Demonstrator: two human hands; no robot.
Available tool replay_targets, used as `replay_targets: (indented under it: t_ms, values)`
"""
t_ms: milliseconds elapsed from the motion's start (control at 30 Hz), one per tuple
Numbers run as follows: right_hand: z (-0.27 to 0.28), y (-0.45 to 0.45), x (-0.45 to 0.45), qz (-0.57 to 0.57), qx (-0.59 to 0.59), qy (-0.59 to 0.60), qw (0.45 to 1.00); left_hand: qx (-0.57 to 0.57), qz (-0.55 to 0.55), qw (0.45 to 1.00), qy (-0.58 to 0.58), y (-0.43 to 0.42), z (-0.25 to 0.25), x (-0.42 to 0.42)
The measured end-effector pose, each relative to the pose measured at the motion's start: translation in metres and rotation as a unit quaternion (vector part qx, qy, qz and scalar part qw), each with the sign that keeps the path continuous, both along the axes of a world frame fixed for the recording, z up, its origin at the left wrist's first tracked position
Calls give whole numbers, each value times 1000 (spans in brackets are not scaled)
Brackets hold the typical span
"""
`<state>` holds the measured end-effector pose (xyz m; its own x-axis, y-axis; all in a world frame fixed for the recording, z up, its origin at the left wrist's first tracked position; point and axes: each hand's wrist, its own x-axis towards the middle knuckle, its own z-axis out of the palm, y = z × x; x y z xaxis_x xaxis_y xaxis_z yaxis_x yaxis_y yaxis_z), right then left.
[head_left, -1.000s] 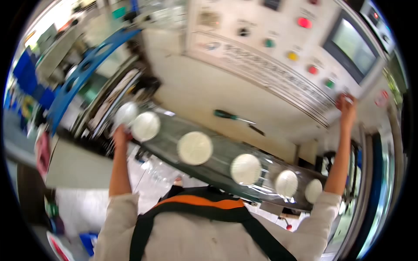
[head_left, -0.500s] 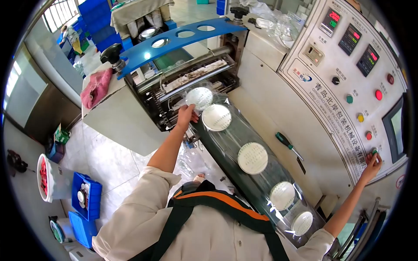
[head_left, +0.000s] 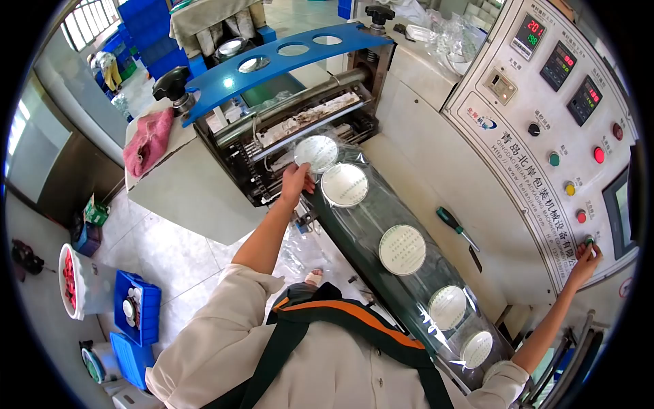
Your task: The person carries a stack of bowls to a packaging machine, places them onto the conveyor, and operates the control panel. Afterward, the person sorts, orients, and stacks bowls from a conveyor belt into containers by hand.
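Observation:
My left hand [head_left: 296, 183] is at the near end of the sealing machine, its fingers closed on the edge of the clear plastic film [head_left: 368, 208]. Right beside its fingertips lies a round white disc [head_left: 316, 153] with printed text, under the film. Another white disc [head_left: 344, 185] sits just below it, and more discs follow along the dark green conveyor belt [head_left: 340, 235]. Over at the control panel [head_left: 507, 112], my right hand [head_left: 586, 264] has its fingers around a small green knob [head_left: 589, 240].
A blue perforated bar [head_left: 272, 60] with black clamp knobs spans the machine. On the ledge beside the belt are a screwdriver [head_left: 449, 220] and a dark blade [head_left: 475, 259]. A pink cloth [head_left: 148, 142] lies at left. Blue crates [head_left: 138, 307] and a white bucket [head_left: 85, 283] stand on the floor.
The view has shifted slightly. Both hands keep their places, left at the film edge, right at the green knob. The panel's displays read differently, and the discs sit about the same on the belt.

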<state>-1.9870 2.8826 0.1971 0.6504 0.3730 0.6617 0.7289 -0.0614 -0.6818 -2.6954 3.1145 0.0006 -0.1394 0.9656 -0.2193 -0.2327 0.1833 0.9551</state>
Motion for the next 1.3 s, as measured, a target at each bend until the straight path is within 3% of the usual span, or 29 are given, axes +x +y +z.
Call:
replay_targets:
  t_ms: [1067,1300]
  values:
    - [-2,-2,10,58,18,31,998,13,-6,1000,11,-2,2,0]
    - [-2,-1,17,59,21,42,997,-39,-51,998,-16,8,8,-9]
